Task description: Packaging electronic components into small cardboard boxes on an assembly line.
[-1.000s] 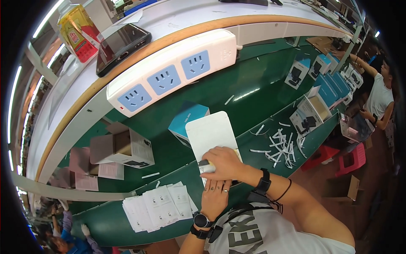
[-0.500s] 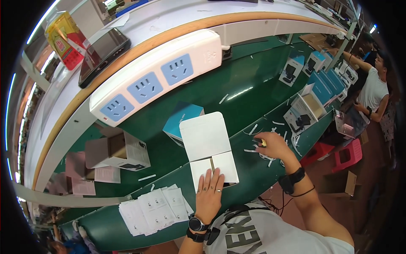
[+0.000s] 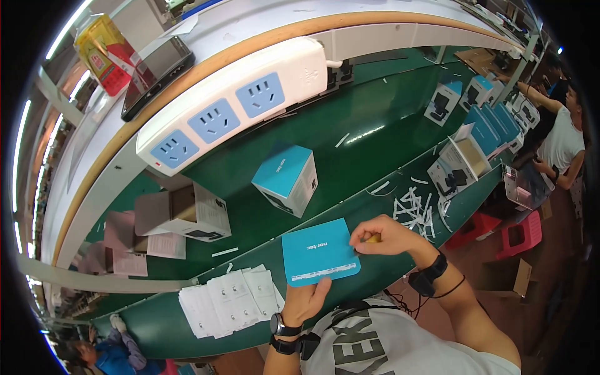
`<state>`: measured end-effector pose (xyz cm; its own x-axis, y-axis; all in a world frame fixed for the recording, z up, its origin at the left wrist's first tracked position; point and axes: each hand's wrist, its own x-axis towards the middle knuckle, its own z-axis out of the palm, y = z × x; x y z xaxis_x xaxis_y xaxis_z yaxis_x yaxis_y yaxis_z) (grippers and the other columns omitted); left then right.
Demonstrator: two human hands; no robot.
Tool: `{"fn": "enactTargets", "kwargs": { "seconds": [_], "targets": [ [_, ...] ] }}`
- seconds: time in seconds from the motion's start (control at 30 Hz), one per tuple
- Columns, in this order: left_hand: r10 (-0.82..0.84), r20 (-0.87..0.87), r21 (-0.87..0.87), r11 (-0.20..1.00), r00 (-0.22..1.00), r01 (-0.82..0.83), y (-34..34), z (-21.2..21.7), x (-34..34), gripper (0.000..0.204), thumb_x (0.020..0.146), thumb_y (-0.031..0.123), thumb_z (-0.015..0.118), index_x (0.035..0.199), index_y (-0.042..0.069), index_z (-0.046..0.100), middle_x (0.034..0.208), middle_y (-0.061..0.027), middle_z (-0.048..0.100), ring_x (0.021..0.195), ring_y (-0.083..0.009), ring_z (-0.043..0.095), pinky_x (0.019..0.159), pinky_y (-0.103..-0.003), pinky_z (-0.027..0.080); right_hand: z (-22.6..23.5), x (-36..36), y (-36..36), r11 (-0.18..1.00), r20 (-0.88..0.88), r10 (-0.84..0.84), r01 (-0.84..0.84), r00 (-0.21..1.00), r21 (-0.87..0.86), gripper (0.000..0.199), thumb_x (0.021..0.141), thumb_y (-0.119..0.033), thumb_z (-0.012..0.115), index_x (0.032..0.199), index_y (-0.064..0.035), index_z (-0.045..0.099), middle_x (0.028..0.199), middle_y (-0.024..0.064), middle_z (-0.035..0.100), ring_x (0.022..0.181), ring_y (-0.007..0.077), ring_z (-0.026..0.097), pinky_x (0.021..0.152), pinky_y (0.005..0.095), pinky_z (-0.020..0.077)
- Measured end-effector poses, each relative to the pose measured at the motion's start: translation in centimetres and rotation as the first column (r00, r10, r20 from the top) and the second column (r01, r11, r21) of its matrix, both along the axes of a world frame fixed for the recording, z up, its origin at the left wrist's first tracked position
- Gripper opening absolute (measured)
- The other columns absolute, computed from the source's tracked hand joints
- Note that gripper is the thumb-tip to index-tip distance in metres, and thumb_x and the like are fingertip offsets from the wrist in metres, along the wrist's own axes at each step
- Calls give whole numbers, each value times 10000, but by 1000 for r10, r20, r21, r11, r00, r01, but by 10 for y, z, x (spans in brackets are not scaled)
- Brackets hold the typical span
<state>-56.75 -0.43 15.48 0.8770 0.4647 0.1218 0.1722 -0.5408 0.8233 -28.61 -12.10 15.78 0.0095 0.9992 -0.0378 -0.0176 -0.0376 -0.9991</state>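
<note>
**Blue box in both hands at the near edge**

I'm looking down at a flat blue box [image 3: 319,251], held over the near edge of the green surface [image 3: 350,156]. My left hand [image 3: 306,300] grips it from below, fingers closed on its lower edge. My right hand [image 3: 382,234] is pinched at its right side, thumb and fingers narrow around something small and yellowish (too small for me to tell what).

Just left of the box lies a fanned stack of white printed leaflets [image 3: 228,300], touching the edge of the surface. Beyond the box stands one closed blue-and-white carton [image 3: 285,179], well clear of my hands. Farther left, one open white carton [image 3: 187,212] lies on its side, with pale sheets [image 3: 134,247] beside it. To the right, a scatter of white strips [image 3: 415,203] sits near my right hand.

Along the back rail I count one white power strip [image 3: 231,109] with three blue sockets. At far right, a row of blue cartons [image 3: 481,122], and another person [image 3: 562,140] working there.
</note>
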Motion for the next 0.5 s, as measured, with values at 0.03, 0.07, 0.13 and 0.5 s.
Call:
{"fn": "enactTargets", "kwargs": {
  "seconds": [0.03, 0.07, 0.13, 0.5],
  "targets": [
    [19, -6, -137, 990, 1000, -20, 1, 3, 1, 381, 1004, 276, 658, 1308, 46, 647, 1274, -173, 669, 1164, -397, 623, 995, -466, 480, 7, -3, -2, 999, 213, 19, -24, 977, 22, 196, 904, -114, 788, 1059, -21, 714, 1034, 56, 733, 811, 148, 662, 713, 287, 512],
    [39, -15, -270, 962, 999, -41, 1, 5, 1, 362, 1011, 278, 652, 1293, 52, 653, 1233, -168, 684, 1120, -388, 639, 958, -455, 496, 14, -8, 1, 999, 210, 26, -31, 977, 23, 196, 904, -114, 788, 1059, -21, 714, 1034, 56, 733, 811, 148, 662, 713, 287, 512],
    [-18, -15, -258, 966, 1000, 14, 9, 3, -2, 348, 1017, 276, 644, 1282, 52, 656, 1220, -166, 686, 1106, -378, 644, 948, -445, 499, 28, -25, 20, 974, 348, -64, -18, 935, 226, 172, 889, -132, 805, 993, -48, 698, 981, 49, 717, 815, 180, 678, 699, 302, 518],
    [-245, 6, -157, 957, 969, 243, 16, -5, -19, 326, 1007, 277, 658, 1258, 69, 651, 1165, -139, 699, 1059, -336, 666, 914, -417, 521, 17, -92, 97, 863, 518, -8, -256, 855, 435, 194, 886, -280, 791, 952, -130, 686, 939, 16, 672, 859, 256, 687, 686, 376, 530]
  ]
}}
